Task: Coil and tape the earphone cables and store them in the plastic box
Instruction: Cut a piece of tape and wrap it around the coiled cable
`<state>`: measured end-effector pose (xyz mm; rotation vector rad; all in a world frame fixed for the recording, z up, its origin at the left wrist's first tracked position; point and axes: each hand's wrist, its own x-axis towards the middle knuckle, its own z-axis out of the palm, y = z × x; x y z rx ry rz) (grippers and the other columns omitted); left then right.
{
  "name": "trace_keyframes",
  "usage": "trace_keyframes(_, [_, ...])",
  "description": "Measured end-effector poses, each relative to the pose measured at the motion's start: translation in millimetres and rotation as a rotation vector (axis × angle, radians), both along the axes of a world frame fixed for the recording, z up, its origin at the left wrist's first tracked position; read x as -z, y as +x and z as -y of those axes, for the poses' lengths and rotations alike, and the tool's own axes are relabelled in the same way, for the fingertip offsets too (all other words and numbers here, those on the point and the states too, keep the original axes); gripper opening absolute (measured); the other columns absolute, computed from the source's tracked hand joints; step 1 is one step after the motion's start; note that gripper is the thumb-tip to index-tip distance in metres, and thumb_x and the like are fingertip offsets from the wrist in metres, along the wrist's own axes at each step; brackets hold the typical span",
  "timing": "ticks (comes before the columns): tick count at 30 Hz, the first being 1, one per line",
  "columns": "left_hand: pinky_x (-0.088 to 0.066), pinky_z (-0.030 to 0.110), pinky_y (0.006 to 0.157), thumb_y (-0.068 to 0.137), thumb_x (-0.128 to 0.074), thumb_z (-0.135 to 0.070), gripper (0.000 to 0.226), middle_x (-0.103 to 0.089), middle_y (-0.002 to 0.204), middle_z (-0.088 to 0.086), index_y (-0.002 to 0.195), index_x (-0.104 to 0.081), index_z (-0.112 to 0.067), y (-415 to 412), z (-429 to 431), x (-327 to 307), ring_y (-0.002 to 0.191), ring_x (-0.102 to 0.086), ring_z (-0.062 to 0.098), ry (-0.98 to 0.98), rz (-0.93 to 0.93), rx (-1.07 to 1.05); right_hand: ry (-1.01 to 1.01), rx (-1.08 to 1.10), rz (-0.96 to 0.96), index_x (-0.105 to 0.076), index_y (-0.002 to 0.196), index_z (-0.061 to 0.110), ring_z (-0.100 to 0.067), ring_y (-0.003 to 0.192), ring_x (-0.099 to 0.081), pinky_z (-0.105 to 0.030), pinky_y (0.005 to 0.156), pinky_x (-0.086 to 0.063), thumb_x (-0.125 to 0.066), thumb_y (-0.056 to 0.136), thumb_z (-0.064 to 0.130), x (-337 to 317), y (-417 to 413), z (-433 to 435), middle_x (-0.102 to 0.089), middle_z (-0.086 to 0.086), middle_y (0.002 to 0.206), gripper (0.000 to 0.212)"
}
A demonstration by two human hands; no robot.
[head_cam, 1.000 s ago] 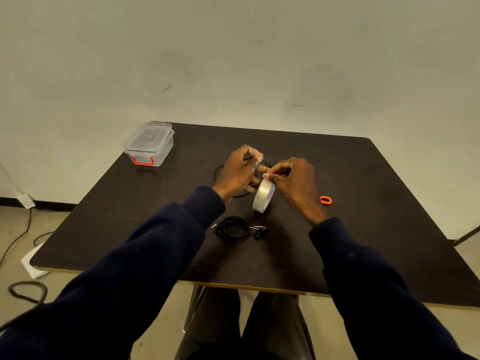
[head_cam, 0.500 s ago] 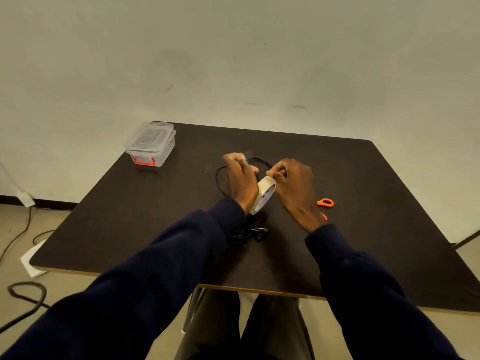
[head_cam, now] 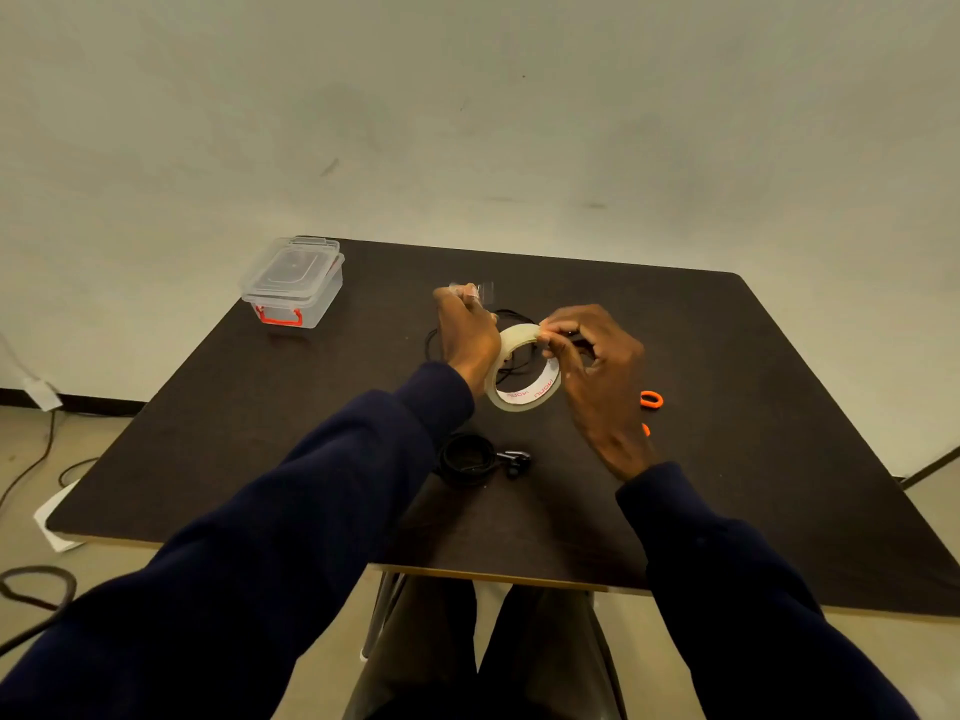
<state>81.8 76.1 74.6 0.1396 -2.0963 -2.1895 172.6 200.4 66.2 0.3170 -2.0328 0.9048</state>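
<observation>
Left hand [head_cam: 467,337] drew tape strip [head_cam: 483,291] farther from tape roll [head_cam: 524,397]; roll now face-on.

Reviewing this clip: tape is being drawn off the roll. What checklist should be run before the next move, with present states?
1. Tape strip drawn out, pinched by left hand: ok.
2. Tape roll held by right hand: ok.
3. Cutter at hand: orange handles lie beside the right hand, blades hidden: cannot tell.
4. Coiled cable lies on the table, not in either hand: not ok.
5. Loose cable behind the hands coiled: not ok.
6. Plastic box open: lid on, not ok.
</observation>
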Motion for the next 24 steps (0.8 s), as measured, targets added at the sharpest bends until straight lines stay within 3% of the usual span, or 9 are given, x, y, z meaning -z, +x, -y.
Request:
trace_keyframes(2, [-0.059,0.045,0.077,0.109,-0.032,-0.017,0.007,-0.059,0.119,0.025,0.111,-0.037,-0.020,1.4,0.0,-3.3,0.085,-0.058,0.022,0.008,0.016,0.002,0.077,0.029,-0.029,-0.074,0.097,0.002,-0.020,0.091,-0.067,-0.032,0.078,-0.057,-0.075,0.093,0.011,-0.1,0.5,-1.2,-0.072,-0.009,0.099,0.010])
trace_keyframes(6, [-0.049,0.022,0.064,0.111,-0.031,-0.020,0.010,-0.058,0.117,0.020,0.115,-0.039,-0.016,3.1,1.4,-4.3,0.081,-0.056,0.014,0.042,-0.011,-0.022,0.131,0.042,-0.034,-0.075,0.103,0.003,-0.022,0.099,-0.064,-0.037,0.078,-0.056,-0.077,0.092,0.014,2.9,3.6,-1.5,-0.072,-0.008,0.104,0.016])
trace_keyframes(9, [-0.051,0.024,0.068,0.111,-0.032,-0.021,0.011,-0.056,0.106,0.014,0.117,-0.040,-0.017,4.8,2.5,-1.7,0.078,-0.055,0.013,0.081,-0.005,-0.017,0.124,0.015,-0.075,-0.075,0.111,0.002,-0.023,0.100,-0.065,-0.039,0.079,-0.056,-0.079,0.091,0.010,3.8,11.7,-1.3,-0.073,-0.008,0.108,0.023])
trace_keyframes(12, [-0.052,0.026,0.068,0.111,-0.034,-0.024,0.013,-0.057,0.097,0.009,0.120,-0.042,-0.017,4.1,4.1,1.7,0.074,-0.057,0.012,0.088,0.009,-0.025,0.007,-0.007,-0.080,-0.067,0.127,0.001,-0.023,0.096,-0.067,-0.030,0.081,-0.057,-0.080,0.089,0.006,0.0,23.7,-4.0,-0.070,-0.006,0.115,0.040])
trace_keyframes(15, [-0.054,0.033,0.065,0.111,-0.035,-0.032,0.025,-0.058,0.083,0.003,0.128,-0.045,-0.016,4.3,6.6,3.3,0.069,-0.059,0.014,0.141,0.070,-0.008,-0.134,-0.010,0.072,-0.060,0.136,0.006,-0.018,0.104,-0.068,-0.027,0.083,-0.059,-0.080,0.089,0.014,2.5,25.0,-14.2,-0.067,-0.006,0.122,0.052])
trace_keyframes(18, [-0.047,0.026,0.047,0.111,-0.035,-0.033,0.032,-0.055,0.070,-0.001,0.132,-0.046,-0.011,7.2,6.5,3.1,0.050,-0.056,0.010,0.215,0.173,0.032,-0.140,0.010,0.252,-0.068,0.129,0.012,-0.007,0.104,-0.070,-0.029,0.083,-0.061,-0.079,0.089,0.025,11.5,24.6,-22.4,-0.073,0.003,0.118,0.043])
trace_keyframes(20, [-0.043,0.022,0.040,0.111,-0.035,-0.033,0.035,-0.053,0.069,0.000,0.135,-0.044,-0.009,13.1,3.8,2.3,0.042,-0.053,0.008,0.256,0.227,0.071,-0.152,0.005,0.274,-0.075,0.119,0.013,-0.001,0.097,-0.072,-0.025,0.082,-0.061,-0.079,0.090,0.024,14.3,27.2,-24.1,-0.075,0.007,0.109,0.032])
trace_keyframes(24, [-0.051,0.029,0.042,0.112,-0.037,-0.025,0.030,-0.060,0.073,0.006,0.133,-0.044,-0.006,28.7,0.2,-1.0,0.046,-0.059,0.016,0.307,0.247,0.172,-0.117,0.109,0.282,-0.078,0.110,0.012,0.007,0.080,-0.070,-0.012,0.074,-0.057,-0.078,0.091,0.023,13.9,30.6,-30.8,-0.074,0.010,0.096,0.022])
